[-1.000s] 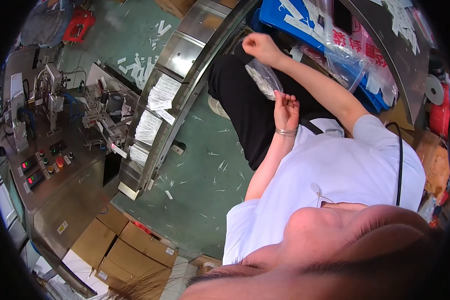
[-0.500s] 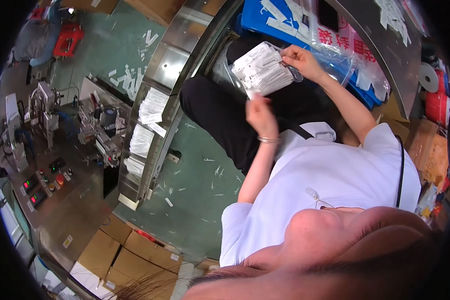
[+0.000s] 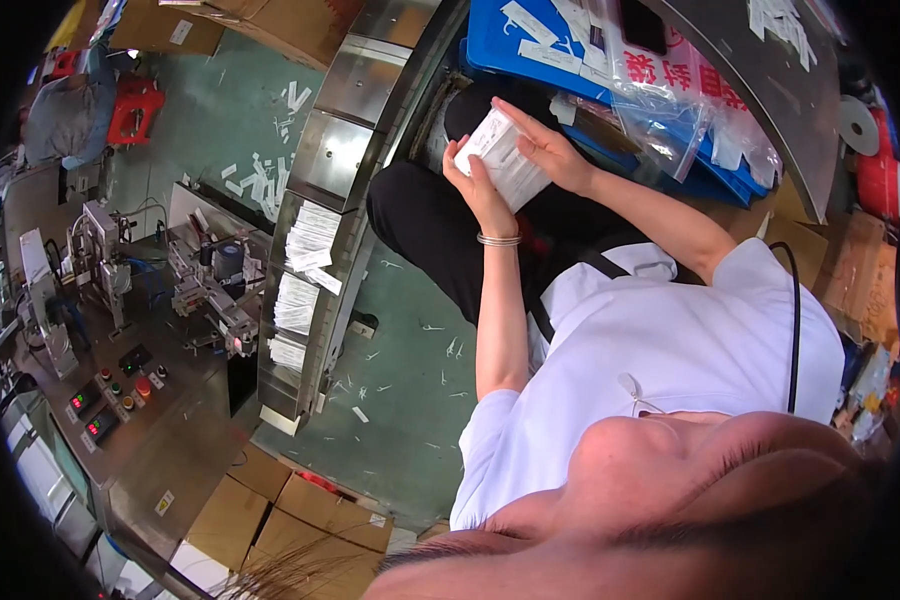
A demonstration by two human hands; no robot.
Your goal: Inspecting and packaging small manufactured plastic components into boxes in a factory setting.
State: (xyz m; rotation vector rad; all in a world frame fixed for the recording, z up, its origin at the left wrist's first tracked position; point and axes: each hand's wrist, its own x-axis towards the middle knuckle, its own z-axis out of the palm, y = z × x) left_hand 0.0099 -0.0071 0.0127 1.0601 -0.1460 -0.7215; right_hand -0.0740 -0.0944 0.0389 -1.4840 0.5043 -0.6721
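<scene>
Over my lap is a clear plastic bag [image 3: 515, 172] packed with small flat white packets. My left hand [image 3: 480, 188] grips its left side, the thumb lying across the front. My right hand [image 3: 558, 152] presses flat along the opposite side, fingers stretched toward the far end. The bag is squeezed between both palms, and its back is hidden. Beyond my right hand sits a blue bin [image 3: 490, 45] with loose white packets and clear plastic bags [image 3: 660, 110] with red print.
A metal chute [image 3: 332, 155] at my left holds stacks of white packets [image 3: 295, 302]. Further left stands a machine [image 3: 95, 260] with buttons. Cardboard boxes [image 3: 315, 520] lie at lower left. Loose white pieces are scattered on the green floor [image 3: 400, 350]. A dark phone [image 3: 642, 25] rests on the bags.
My right hand has gone from pinching the bag's edge to lying flat along its side. My left hand has moved up and left from the lower corner to grip the other side.
</scene>
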